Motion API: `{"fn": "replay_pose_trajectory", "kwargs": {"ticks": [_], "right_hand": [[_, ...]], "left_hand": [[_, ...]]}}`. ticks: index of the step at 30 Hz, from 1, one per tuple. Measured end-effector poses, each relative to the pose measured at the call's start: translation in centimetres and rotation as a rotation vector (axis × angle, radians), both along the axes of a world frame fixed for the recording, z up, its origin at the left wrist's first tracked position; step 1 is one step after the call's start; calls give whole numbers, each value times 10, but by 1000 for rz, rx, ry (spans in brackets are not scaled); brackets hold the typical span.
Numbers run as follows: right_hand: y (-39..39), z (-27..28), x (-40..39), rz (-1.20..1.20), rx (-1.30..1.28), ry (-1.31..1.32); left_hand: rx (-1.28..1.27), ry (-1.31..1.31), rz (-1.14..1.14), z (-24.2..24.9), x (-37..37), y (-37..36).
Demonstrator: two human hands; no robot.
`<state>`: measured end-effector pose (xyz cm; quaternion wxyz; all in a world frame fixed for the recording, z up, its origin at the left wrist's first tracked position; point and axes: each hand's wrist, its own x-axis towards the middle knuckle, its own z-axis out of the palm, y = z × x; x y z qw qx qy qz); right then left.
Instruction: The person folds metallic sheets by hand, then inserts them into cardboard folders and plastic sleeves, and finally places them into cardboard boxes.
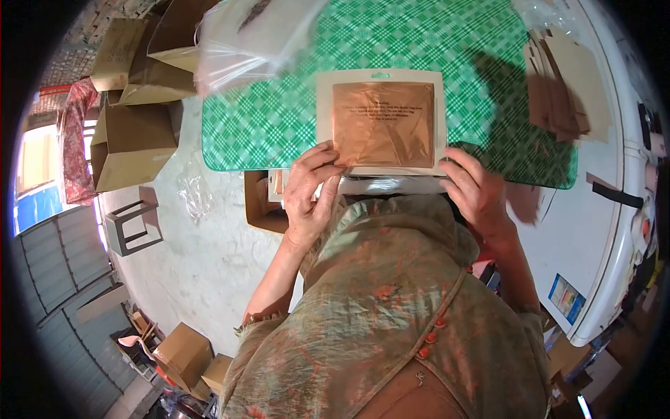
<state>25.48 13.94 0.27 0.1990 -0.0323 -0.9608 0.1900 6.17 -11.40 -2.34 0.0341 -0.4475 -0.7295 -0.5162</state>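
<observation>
A flat cream card sleeve (324,105) with a hanging slot at its top edge lies on the green checked table. Its middle shows a copper-brown packet (384,136) in clear film with small dark print. My left hand (312,187) pinches the lower left corner, thumb below and fingers on the edge. At the lower right corner, my right hand (474,185) holds the sleeve between thumb and fingers. Both hands are at the table's near edge.
Clear plastic bags (244,49) lie at the table's back left. Brown card pieces (558,87) are stacked at the right. Open cardboard boxes (136,143) stand left, near a grey stool frame (132,227). Another box (255,202) sits below the table edge.
</observation>
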Motion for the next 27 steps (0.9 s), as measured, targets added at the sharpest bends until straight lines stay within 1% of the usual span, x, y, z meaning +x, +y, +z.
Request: {"fn": "replay_pose_trajectory", "kwargs": {"ticks": [1,4,7,11,13,16,19,27], "right_hand": [[-2,-2,0,12,-5,6],[-5,-5,-3,-10,-146,61],[-8,1,-7,-50,-192,36],[-12,0,-10,-106,-193,35],[-15,-3,-10,-132,-219,31],[-21,-5,-12,-215,-278,11],[-26,-12,-15,-301,-251,4],[-27,-8,-25,-314,-241,49]], "left_hand": [[1,-5,6,-1,2,-1],[-18,6,29,-1,6,-1],[-58,38,50,1,6,-1],[-79,63,92,-2,6,0],[-117,115,129,-2,7,1],[-156,152,163,-4,6,2],[-163,165,176,-3,6,4],[-173,185,183,-2,5,8]]}}
